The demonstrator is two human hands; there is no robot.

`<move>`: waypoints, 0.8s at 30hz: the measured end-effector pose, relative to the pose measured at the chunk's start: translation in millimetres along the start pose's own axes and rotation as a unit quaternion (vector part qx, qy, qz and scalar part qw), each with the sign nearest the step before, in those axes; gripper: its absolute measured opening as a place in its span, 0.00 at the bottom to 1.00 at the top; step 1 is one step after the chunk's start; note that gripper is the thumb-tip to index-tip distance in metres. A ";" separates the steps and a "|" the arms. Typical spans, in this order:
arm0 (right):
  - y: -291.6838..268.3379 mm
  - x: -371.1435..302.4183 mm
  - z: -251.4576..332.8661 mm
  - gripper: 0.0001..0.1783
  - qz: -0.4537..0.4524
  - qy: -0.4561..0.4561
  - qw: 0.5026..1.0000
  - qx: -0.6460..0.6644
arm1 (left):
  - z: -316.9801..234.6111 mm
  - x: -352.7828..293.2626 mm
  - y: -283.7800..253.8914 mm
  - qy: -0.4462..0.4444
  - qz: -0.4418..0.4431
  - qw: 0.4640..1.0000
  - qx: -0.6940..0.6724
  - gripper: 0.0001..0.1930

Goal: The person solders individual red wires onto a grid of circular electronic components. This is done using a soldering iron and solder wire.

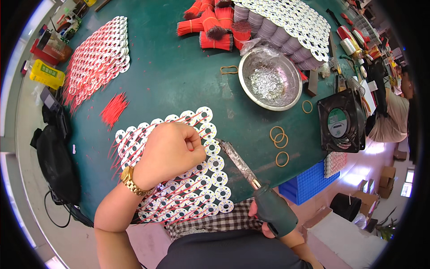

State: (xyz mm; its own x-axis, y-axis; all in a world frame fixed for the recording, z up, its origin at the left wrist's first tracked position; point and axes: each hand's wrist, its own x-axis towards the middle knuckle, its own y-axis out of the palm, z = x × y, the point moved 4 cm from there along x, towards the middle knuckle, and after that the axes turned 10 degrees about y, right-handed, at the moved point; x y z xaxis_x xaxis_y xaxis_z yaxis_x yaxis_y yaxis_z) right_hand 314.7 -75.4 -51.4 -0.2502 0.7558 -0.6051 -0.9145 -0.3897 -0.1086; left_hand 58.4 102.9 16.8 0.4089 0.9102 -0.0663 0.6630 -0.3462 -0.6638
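A panel of joined round white circuit boards (204, 183) lies in front of me, with thin red wires running across many of them. My left hand (169, 150), with a gold watch (131, 181) on its wrist, is over the panel. Its fingers are closed in a pinch, and their tips are hidden, so what they hold cannot be made out. My right hand (268, 230) grips the green handle of a soldering iron (275, 210). The iron's crusted metal shaft points up and left, its tip close to the panel's right edge. Whether the tip touches a board is unclear.
Loose red wires (115, 108) lie beyond the panel, near a wired board stack (99, 60). Red wire bundles (215, 27) and stacked bare boards (295, 22) stand at the back. A metal bowl (244, 83), rubber bands (282, 159) and a black fan (341, 121) are at right.
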 end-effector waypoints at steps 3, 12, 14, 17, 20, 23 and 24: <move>1.3 2.3 2.4 0.45 -0.012 -0.074 0.997 -0.012 | 0.5 -1.2 -0.2 -0.004 0.003 1.000 -0.003 0.05; 8.8 0.0 1.9 0.38 -0.043 -0.089 0.993 -0.064 | 1.8 -2.3 -0.5 0.006 -0.003 1.000 0.006 0.05; 8.0 3.3 -6.4 0.38 -0.046 -0.036 0.998 -0.028 | 0.4 -1.4 -0.4 -0.004 0.003 1.000 -0.003 0.05; 12.1 7.0 -25.8 0.37 -0.097 -0.223 0.945 -0.218 | 0.2 -1.2 -0.7 -0.006 0.002 1.000 -0.012 0.05; 11.5 4.8 -24.4 0.36 -0.111 -0.253 0.935 -0.221 | 1.3 -1.8 -0.1 -0.010 0.006 1.000 -0.014 0.05; 8.1 0.7 22.2 0.35 -0.079 -0.225 0.922 -0.306 | 2.6 -2.4 0.5 -0.016 0.008 1.000 -0.011 0.05; 8.6 -1.0 28.7 0.33 -0.092 -0.250 0.907 -0.325 | 2.4 -2.2 0.7 -0.014 0.008 1.000 -0.011 0.05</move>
State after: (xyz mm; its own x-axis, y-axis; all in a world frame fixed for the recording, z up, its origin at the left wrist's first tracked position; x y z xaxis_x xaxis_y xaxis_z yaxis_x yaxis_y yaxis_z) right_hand 297.9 -64.4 -29.2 -0.3735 0.9207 -0.1127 -0.6155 -0.3369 -0.7125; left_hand 56.5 101.1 14.6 0.4020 0.9104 -0.0979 0.6705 -0.3655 -0.6457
